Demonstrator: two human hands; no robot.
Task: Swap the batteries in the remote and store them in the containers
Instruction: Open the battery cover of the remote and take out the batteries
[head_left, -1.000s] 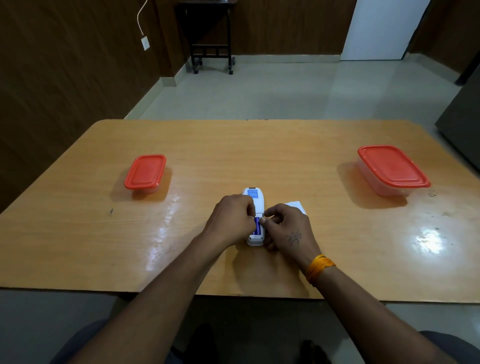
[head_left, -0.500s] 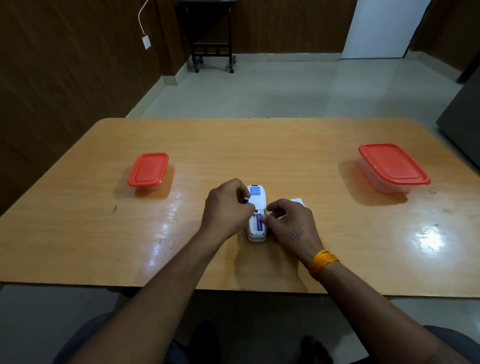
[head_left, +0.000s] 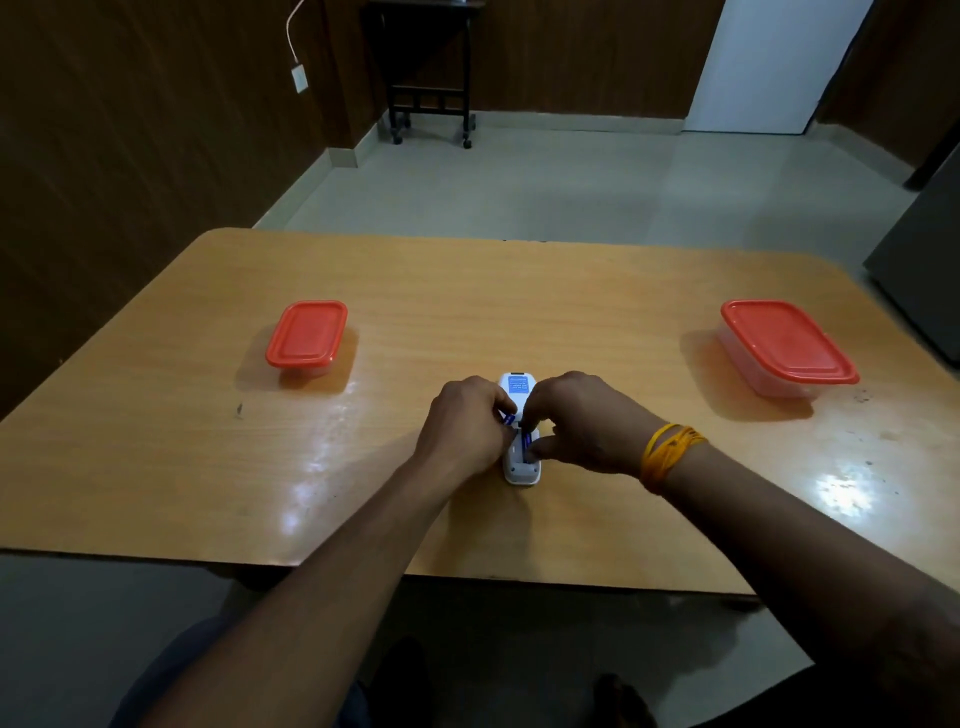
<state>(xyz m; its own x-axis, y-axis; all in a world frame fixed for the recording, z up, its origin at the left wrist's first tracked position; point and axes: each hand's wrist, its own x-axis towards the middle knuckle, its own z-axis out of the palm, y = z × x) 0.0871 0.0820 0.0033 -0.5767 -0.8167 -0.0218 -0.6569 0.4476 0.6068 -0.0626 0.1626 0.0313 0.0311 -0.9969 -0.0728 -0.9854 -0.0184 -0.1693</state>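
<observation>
A white remote (head_left: 519, 387) lies face down near the table's front middle, its battery bay uncovered. My left hand (head_left: 465, 434) pinches a blue battery (head_left: 507, 419) lifted at the bay's left side. My right hand (head_left: 584, 423) has its fingertips on a second blue battery (head_left: 528, 441) that sits in the bay. A small red-lidded container (head_left: 306, 335) stands at the left, and a larger red-lidded one (head_left: 787, 345) at the right, both with lids on. The loose white battery cover is hidden behind my right hand.
The wooden table (head_left: 467, 301) has its front edge close to my body. Beyond it are a tiled floor, a dark wheeled stand (head_left: 428, 88) against the back wall and a dark cabinet (head_left: 924, 270) at the right.
My left hand has lifted one blue battery out of the bay. My right hand has moved forward over the remote, covering the white cover and reaching the remaining battery.
</observation>
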